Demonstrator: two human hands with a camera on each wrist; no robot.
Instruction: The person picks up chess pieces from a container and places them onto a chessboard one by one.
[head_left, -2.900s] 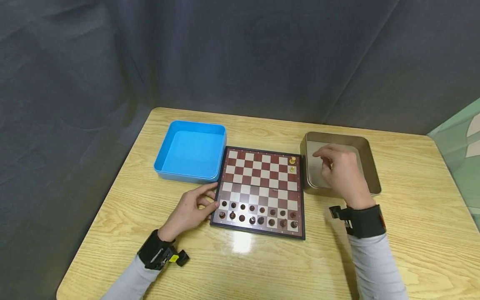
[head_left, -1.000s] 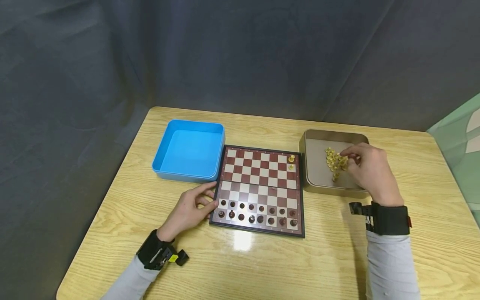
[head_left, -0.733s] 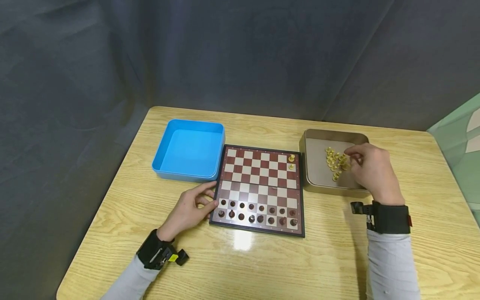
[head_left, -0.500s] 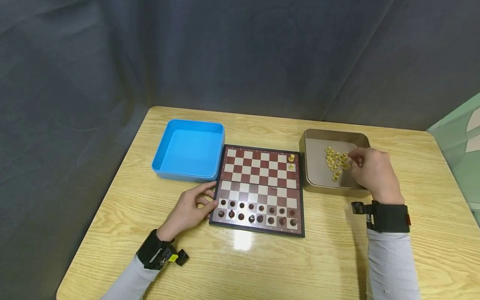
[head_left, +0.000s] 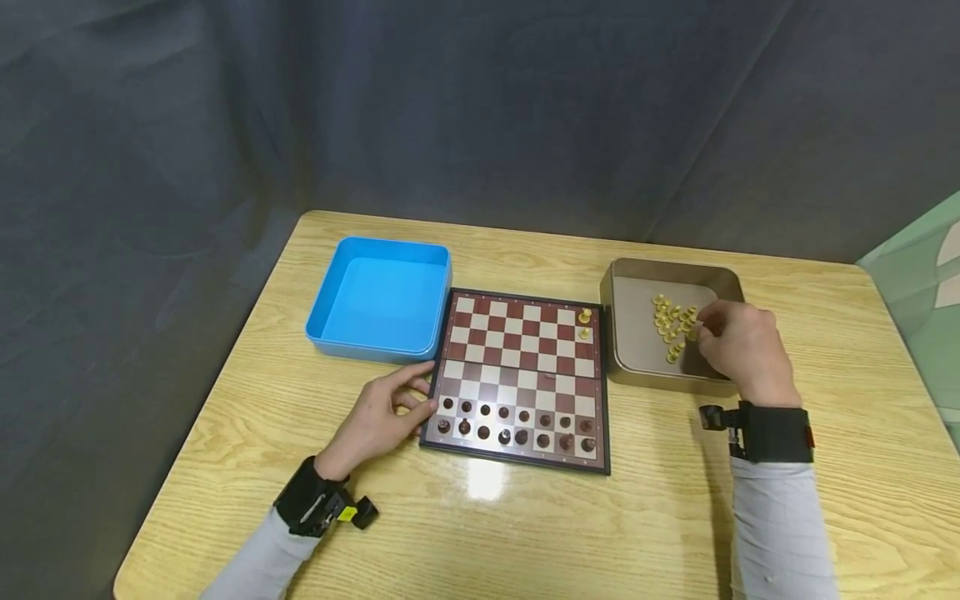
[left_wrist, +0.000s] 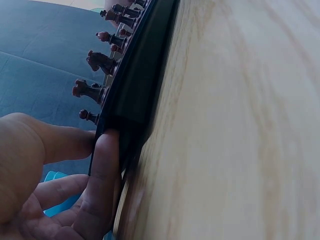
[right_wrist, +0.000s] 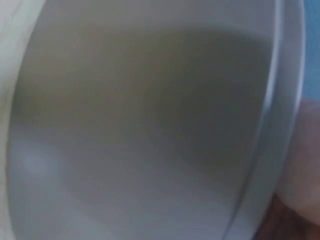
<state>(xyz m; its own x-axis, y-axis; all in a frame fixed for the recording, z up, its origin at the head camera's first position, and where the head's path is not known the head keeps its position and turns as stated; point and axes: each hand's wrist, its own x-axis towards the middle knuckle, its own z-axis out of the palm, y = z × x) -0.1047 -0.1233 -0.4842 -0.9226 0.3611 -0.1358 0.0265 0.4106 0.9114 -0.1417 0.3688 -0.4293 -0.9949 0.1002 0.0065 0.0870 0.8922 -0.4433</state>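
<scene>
A chessboard (head_left: pixel 502 377) lies in the middle of the table. Two rows of dark chess pieces (head_left: pixel 504 436) stand on its near side, and two yellow chess pieces (head_left: pixel 585 317) at its far right corner. My left hand (head_left: pixel 378 417) grips the board's left edge; the left wrist view has its thumb and a finger (left_wrist: pixel 102 165) at the board's corner. Inside the brown tin (head_left: pixel 637 375), my right hand (head_left: pixel 742 346) has curled fingers at a heap of yellow chess pieces (head_left: pixel 667 321). Its fingertips are mostly hidden, so whether they pinch a piece is unclear.
A blue tin (head_left: pixel 378 354) stands at the board's upper left. The brown tin's outer wall (right_wrist: pixel 140 125) fills most of the right wrist view. Behind the wooden table (head_left: pixel 525 533) hangs a dark curtain (head_left: pixel 480 117).
Since the earliest frame, my right hand has moved right within the brown tin, and a heap of yellow chess pieces now shows there. Lately its fingertips shifted slightly. The left hand stays put.
</scene>
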